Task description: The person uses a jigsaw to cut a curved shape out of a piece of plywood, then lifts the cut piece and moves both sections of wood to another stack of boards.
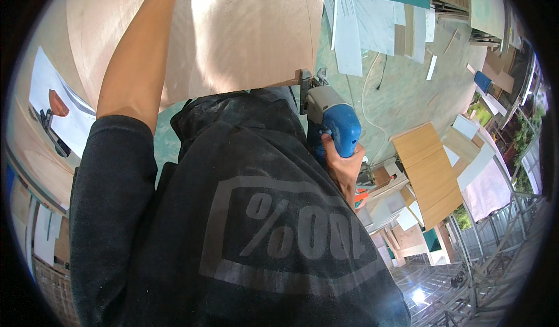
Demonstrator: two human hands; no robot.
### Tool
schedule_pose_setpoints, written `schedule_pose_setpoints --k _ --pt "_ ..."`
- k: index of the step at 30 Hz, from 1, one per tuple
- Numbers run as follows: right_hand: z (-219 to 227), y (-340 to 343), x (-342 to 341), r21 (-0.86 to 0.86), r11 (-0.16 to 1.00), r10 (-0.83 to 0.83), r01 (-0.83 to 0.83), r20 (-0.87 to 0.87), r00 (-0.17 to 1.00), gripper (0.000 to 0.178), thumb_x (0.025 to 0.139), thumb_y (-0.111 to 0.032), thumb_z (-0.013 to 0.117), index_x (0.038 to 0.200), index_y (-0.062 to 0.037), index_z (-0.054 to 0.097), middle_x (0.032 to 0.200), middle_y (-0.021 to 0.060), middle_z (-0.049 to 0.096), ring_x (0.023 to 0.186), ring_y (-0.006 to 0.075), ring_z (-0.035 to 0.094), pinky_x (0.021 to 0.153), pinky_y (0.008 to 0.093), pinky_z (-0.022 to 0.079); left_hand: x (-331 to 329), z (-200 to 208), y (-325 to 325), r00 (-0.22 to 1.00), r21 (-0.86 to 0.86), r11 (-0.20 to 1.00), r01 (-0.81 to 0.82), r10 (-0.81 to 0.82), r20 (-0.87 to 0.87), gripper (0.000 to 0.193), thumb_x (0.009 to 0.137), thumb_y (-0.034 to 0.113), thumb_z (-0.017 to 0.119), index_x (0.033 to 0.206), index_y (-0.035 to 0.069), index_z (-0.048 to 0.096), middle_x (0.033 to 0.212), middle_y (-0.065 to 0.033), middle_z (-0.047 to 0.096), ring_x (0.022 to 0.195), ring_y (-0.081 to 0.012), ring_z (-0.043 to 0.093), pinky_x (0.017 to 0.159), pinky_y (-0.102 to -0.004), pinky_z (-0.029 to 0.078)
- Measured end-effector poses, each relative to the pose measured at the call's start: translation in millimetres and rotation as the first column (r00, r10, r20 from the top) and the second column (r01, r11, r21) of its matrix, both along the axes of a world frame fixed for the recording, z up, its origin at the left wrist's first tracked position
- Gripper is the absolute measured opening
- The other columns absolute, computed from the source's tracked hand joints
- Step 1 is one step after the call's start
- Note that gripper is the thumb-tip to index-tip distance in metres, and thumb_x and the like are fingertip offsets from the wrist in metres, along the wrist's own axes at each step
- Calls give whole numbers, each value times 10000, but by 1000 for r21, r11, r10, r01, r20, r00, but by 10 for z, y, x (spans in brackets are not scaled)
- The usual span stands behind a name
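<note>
My right hand (343,165) is closed around the handle of a blue and grey jigsaw (339,122). The jigsaw's front end meets the near right corner of a large light-brown plywood sheet (250,36). A thin dark line runs along the sheet close to its right edge. Whether the blade is in the wood is too small to tell. My left forearm (134,59) stretches forward over the left part of the sheet. Beyond the top of the picture, the left hand is hidden.
A pale cable (367,108) trails over the greenish floor (402,94) right of the jigsaw. White and grey boards (347,41) lie at the far right, and a yellow-brown panel (427,175) stands nearer. On the left is a white sheet (49,88) with a reddish-brown piece on it.
</note>
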State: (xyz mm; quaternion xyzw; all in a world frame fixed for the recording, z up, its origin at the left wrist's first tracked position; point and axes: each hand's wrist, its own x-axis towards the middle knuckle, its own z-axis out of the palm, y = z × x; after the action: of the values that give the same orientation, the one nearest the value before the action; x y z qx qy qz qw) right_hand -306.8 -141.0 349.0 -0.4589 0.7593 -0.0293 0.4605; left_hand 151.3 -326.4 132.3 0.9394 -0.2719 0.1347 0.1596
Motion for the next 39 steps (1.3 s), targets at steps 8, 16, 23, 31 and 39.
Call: schedule_pose_setpoints --k 8,16,23,31,39 --pt "30 -49 33 23 1000 1 -1 -36 999 136 864 -145 770 883 -21 716 732 -26 637 687 57 555 639 243 457 -53 57 14 999 4 1000 5 -5 -50 515 979 395 542 1331 20 566 1433 -185 520 1392 -357 418 1155 -602 277" --pt "-30 12 -43 -61 997 43 -42 8 999 155 861 -150 776 873 -9 713 724 -25 635 691 55 555 644 248 463 23 -93 7 999 -34 999 -9 10 35 517 975 397 547 1339 31 567 1455 -177 514 1397 -350 419 1154 -599 278" --pt "19 -62 -33 -9 998 60 -60 -1 998 136 868 -135 766 865 -7 720 711 -26 637 680 50 553 637 251 465 28 -53 -24 999 -22 1000 -2 2 33 511 974 401 545 1322 27 573 1441 -185 522 1388 -352 427 1144 -605 284" --pt "-7 -50 7 -87 994 70 -66 40 997 193 850 -105 759 704 -57 641 633 -57 567 577 53 503 537 260 383 3 -52 -16 1000 -37 999 -1 1 0 497 971 400 542 1294 24 583 1410 -175 533 1376 -344 425 1141 -588 281" --pt "-4 -44 -45 -51 994 99 -99 3 995 98 852 -115 762 858 -25 722 722 -35 646 685 45 566 640 245 469 11 -25 -1 999 -40 999 -6 7 35 494 967 398 546 1288 25 588 1388 -161 543 1360 -329 434 1132 -578 291"
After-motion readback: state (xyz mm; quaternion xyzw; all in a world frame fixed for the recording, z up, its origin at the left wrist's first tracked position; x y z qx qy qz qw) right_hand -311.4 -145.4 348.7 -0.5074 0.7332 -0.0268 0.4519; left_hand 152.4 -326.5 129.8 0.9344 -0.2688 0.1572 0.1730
